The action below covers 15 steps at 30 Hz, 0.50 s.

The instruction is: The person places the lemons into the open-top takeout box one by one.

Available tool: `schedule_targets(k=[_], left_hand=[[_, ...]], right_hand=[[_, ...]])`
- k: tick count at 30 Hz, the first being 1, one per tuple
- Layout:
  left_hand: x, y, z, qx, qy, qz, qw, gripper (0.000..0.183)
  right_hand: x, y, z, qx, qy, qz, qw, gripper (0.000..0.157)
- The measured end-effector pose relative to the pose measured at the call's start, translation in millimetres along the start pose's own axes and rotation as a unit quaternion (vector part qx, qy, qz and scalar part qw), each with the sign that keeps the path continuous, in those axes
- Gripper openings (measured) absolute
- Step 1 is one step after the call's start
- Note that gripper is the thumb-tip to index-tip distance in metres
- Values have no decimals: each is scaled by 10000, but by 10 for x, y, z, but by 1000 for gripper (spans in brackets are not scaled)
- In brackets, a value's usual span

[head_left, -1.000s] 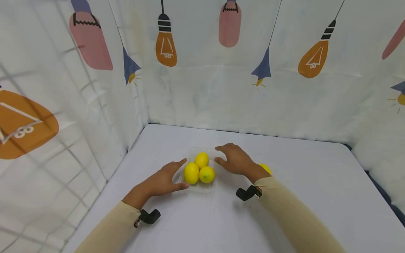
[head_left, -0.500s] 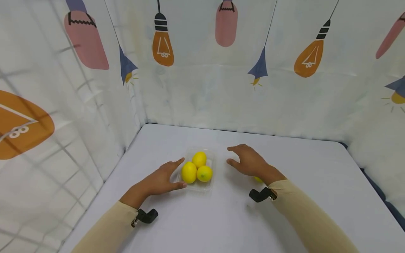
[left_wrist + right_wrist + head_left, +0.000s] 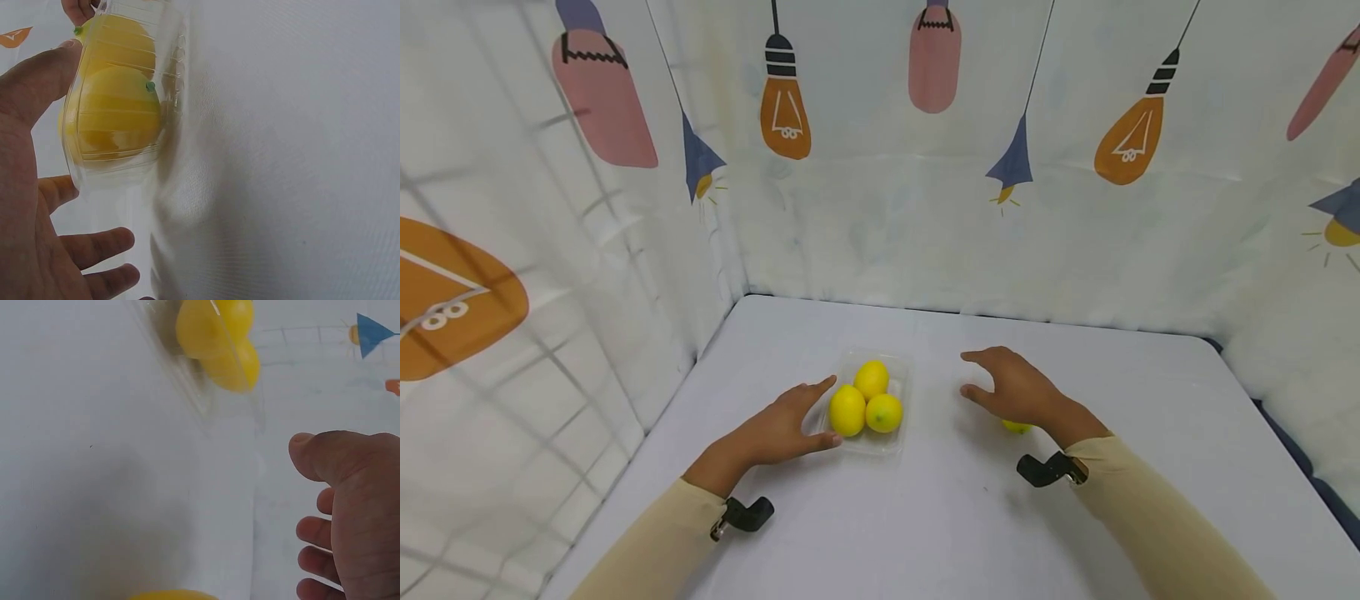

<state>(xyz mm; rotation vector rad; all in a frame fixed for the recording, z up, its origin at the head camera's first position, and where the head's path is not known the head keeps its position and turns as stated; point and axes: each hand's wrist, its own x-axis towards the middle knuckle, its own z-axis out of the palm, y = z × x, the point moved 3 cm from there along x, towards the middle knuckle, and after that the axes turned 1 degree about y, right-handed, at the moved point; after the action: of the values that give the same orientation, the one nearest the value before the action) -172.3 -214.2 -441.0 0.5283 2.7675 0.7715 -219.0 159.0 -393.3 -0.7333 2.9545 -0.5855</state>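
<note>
A clear plastic container point(image 3: 889, 442) on the table holds three yellow lemons point(image 3: 847, 410). My left hand point(image 3: 778, 427) is at its left side, thumb and fingers spread, fingertips right at the rim. In the left wrist view, the thumb and one finger lie along the container's edge point(image 3: 74, 164). My right hand point(image 3: 1018, 386) is to the right of the container, apart from it, fingers spread and nothing held. Below that hand lies another lemon point(image 3: 1017, 427), mostly hidden by the hand and wrist; its top shows at the bottom of the right wrist view point(image 3: 174, 595).
The white table point(image 3: 880, 533) runs back to a hanging white cloth point(image 3: 880, 225) printed with lamps and bulbs. More of this cloth hangs along the left side. Dark camera mounts point(image 3: 751, 514) sit on both wrists.
My right hand has moved right, away from the container, and passes over the single lemon. The left hand stays at the container's left side. The view has shifted slightly.
</note>
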Motion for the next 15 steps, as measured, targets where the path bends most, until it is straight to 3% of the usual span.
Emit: schedule_targets(k=[15], left_hand=[[3, -10, 9, 52, -6, 32, 10000, 104]], right_hand=[[-286, 297, -43, 242, -124, 219, 9994, 66]])
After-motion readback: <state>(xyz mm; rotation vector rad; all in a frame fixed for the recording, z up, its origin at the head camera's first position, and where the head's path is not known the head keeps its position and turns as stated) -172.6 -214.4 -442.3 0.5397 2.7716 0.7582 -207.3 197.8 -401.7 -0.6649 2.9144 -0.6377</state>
